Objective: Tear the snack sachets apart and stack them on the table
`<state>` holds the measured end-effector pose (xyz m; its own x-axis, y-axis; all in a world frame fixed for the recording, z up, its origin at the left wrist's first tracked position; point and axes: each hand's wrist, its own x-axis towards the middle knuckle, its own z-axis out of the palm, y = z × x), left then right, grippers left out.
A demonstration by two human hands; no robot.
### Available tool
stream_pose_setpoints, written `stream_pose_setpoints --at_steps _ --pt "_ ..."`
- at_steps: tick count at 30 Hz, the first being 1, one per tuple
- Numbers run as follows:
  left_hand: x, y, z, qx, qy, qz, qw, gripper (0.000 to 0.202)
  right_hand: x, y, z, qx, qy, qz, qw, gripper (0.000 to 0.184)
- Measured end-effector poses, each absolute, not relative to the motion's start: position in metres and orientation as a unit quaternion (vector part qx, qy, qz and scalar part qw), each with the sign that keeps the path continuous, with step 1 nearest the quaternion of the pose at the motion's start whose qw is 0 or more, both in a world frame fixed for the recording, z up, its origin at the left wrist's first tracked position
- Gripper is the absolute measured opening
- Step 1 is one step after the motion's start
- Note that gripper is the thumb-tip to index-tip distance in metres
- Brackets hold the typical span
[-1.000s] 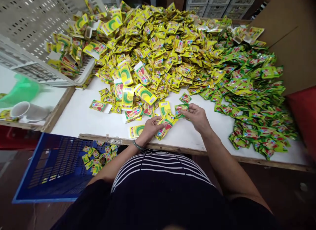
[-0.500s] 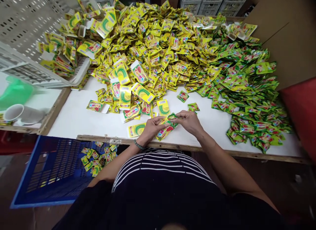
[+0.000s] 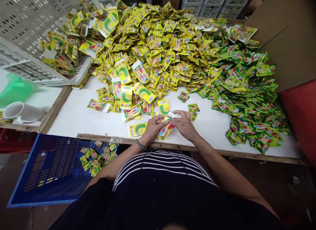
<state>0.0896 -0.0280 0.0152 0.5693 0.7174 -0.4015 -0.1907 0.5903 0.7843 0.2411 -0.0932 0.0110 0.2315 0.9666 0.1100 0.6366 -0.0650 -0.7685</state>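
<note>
Between my hands, just above the table's front edge, is a small printed candy box (image 3: 165,131) in yellow, green and red, its white flap showing at the top. My left hand (image 3: 153,128) grips its left side with thumb and fingers closed. At its upper right, my right hand (image 3: 184,124) has its fingers closed on the box's flap end. Green sachets (image 3: 193,107) lie just beyond my right hand, and a single green sachet (image 3: 183,97) is a little farther off. Left of my left hand rests another box (image 3: 137,129); more boxes (image 3: 126,96) are piled behind it.
A big heap of yellow sachets (image 3: 158,48) covers the back, with green sachets (image 3: 247,91) at right. A white crate (image 3: 32,65) holding boxes lies tipped at left. Below the edge is a blue crate (image 3: 49,170). A white cup (image 3: 23,112) lies beside a green bag (image 3: 14,90).
My right fingers have moved down over the box's top end. The green sachet at the opening is out of sight, and a white flap now shows there.
</note>
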Motion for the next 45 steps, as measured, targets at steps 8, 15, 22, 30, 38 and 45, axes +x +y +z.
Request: stream_pose_setpoints --at_steps 8,15,22,30,38,45 --pt "0.089 -0.027 0.018 0.412 0.350 0.330 0.774 0.057 0.237 -0.097 0.016 -0.705 -0.485 0.224 0.466 0.037" --pt "0.085 -0.028 0.014 0.478 0.298 0.318 0.763 0.047 0.234 -0.099 0.010 -0.618 -0.491 0.371 0.489 0.039" --pt "0.083 -0.028 0.010 0.460 0.297 0.284 0.787 0.049 0.244 -0.095 0.015 -0.627 -0.457 0.428 0.463 0.054" --pt "0.085 -0.028 0.015 0.459 0.352 0.308 0.756 0.058 0.237 -0.095 0.023 -0.645 -0.465 0.368 0.481 0.030" --pt "0.085 -0.028 0.019 0.488 0.352 0.274 0.750 0.058 0.242 -0.092 0.019 -0.622 -0.289 0.485 0.542 0.036" --pt "0.086 -0.025 0.025 0.530 0.320 0.247 0.745 0.055 0.262 -0.089 0.028 -0.644 -0.356 0.478 0.480 0.033"
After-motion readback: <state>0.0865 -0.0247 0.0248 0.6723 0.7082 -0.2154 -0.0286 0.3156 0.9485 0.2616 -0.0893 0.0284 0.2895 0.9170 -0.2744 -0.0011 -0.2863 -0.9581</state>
